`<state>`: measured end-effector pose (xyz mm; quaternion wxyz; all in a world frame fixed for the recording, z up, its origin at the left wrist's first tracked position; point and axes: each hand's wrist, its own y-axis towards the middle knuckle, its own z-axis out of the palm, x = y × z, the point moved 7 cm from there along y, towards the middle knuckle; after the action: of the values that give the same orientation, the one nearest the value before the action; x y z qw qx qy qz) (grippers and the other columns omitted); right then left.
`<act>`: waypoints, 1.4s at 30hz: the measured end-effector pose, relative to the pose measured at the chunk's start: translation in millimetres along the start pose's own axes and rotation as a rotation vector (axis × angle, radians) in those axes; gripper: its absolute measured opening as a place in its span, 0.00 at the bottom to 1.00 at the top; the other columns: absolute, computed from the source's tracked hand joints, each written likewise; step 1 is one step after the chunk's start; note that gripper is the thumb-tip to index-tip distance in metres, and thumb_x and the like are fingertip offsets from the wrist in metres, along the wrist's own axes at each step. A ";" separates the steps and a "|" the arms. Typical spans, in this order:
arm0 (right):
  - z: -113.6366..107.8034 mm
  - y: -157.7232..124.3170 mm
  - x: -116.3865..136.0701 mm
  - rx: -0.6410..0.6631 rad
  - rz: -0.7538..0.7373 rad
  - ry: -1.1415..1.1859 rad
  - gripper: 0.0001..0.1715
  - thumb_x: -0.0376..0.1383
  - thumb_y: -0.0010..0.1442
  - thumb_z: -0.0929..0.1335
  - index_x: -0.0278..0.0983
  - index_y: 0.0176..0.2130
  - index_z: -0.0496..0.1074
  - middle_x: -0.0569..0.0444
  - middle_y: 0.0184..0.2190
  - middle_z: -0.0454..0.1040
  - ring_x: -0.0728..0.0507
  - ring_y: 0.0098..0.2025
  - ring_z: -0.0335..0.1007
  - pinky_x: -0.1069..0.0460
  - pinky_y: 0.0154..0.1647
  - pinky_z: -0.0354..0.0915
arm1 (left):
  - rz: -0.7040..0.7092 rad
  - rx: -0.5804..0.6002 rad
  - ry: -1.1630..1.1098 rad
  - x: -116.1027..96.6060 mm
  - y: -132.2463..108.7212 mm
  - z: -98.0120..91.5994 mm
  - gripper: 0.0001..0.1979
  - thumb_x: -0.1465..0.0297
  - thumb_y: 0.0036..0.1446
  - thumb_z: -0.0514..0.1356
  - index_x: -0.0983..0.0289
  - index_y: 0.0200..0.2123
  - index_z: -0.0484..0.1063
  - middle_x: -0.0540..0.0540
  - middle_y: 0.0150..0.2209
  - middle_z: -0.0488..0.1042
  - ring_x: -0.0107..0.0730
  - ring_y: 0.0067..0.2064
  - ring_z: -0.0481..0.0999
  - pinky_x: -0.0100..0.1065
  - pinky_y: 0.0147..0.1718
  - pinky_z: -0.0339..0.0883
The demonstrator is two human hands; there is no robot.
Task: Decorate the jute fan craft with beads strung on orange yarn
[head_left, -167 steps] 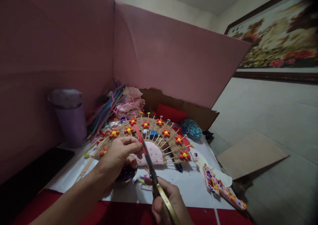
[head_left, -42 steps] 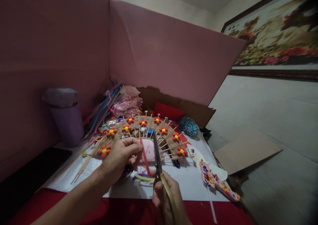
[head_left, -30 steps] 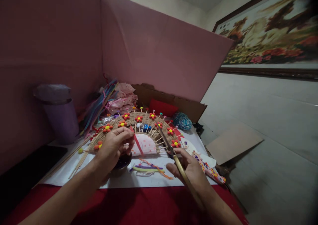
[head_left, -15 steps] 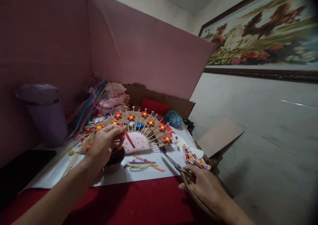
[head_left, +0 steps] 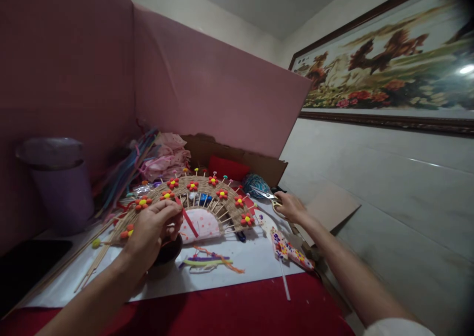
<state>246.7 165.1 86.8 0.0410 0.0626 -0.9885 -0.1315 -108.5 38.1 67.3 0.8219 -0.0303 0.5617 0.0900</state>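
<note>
Between the fingertips of my left hand [head_left: 159, 227] is a narrow red strip [head_left: 189, 220], slanting down to the right over a pink dotted cloth half-circle [head_left: 205, 223]. My right hand [head_left: 291, 207] grips a pair of scissors [head_left: 269, 195] by the handles, blades pointing left beside a blue yarn ball [head_left: 255, 184]. Behind my left hand stands a woven twine fan [head_left: 203, 182] with red and yellow flowers and bead-tipped sticks. A dark bowl [head_left: 171, 252] sits below my left hand, partly hidden by it.
Several coloured strips [head_left: 209, 262] lie on the white sheet [head_left: 255, 264] over a red cloth [head_left: 222, 311]. Flower-print fabric [head_left: 291, 249] and a clear stick [head_left: 284, 279] lie at right. A purple bin [head_left: 64, 192] stands left, near thin sticks [head_left: 94, 257]. Pink panels [head_left: 222, 89] rise behind.
My right hand has carried the scissors up and away from the front edge to beside the yarn ball. My left hand still holds the red strip. The view has shifted slightly.
</note>
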 end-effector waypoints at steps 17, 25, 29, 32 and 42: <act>56.3 45.7 37.0 -0.006 -0.162 0.146 0.12 0.29 0.50 0.68 0.35 0.37 0.76 0.49 0.37 0.78 0.43 0.39 0.71 0.54 0.37 0.61 | -0.060 0.116 -0.095 12.1 -1.7 7.1 0.11 0.67 0.46 0.64 0.64 0.22 0.64 0.46 0.17 0.65 0.20 0.15 0.59 0.23 0.12 0.53; -29.9 -65.8 145.6 -0.336 -0.477 0.426 0.10 0.34 0.61 0.62 0.36 0.38 0.72 0.48 0.36 0.75 0.44 0.39 0.70 0.50 0.42 0.64 | -0.083 0.277 -0.205 15.6 -11.6 19.4 0.08 0.71 0.48 0.62 0.65 0.22 0.64 0.46 0.18 0.63 0.20 0.18 0.62 0.23 0.14 0.54; -33.3 -133.0 222.5 -0.421 -0.897 0.625 0.14 0.29 0.60 0.63 0.36 0.47 0.69 0.48 0.37 0.74 0.44 0.41 0.69 0.47 0.42 0.65 | -0.037 0.311 -0.177 16.0 -16.4 23.0 0.08 0.71 0.48 0.62 0.65 0.23 0.65 0.45 0.19 0.64 0.19 0.18 0.61 0.22 0.15 0.56; -28.7 -142.9 235.4 -0.465 -0.954 0.740 0.15 0.26 0.61 0.62 0.38 0.46 0.70 0.49 0.36 0.76 0.45 0.39 0.69 0.47 0.42 0.66 | 0.037 0.340 -0.103 15.9 -16.5 23.9 0.06 0.70 0.50 0.61 0.65 0.24 0.66 0.45 0.18 0.64 0.19 0.17 0.60 0.23 0.14 0.55; -19.5 -142.3 204.7 -0.658 -0.803 1.034 0.22 0.22 0.58 0.64 0.44 0.46 0.73 0.52 0.33 0.71 0.48 0.34 0.69 0.52 0.31 0.67 | 0.314 0.168 0.356 -24.9 -9.7 3.1 0.14 0.62 0.55 0.57 0.66 0.25 0.68 0.50 0.23 0.69 0.22 0.19 0.63 0.25 0.17 0.58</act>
<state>62.3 -3.7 81.1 0.4677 0.4586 -0.6530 -0.3802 -112.6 26.3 91.0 0.6856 0.1102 0.7009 0.1627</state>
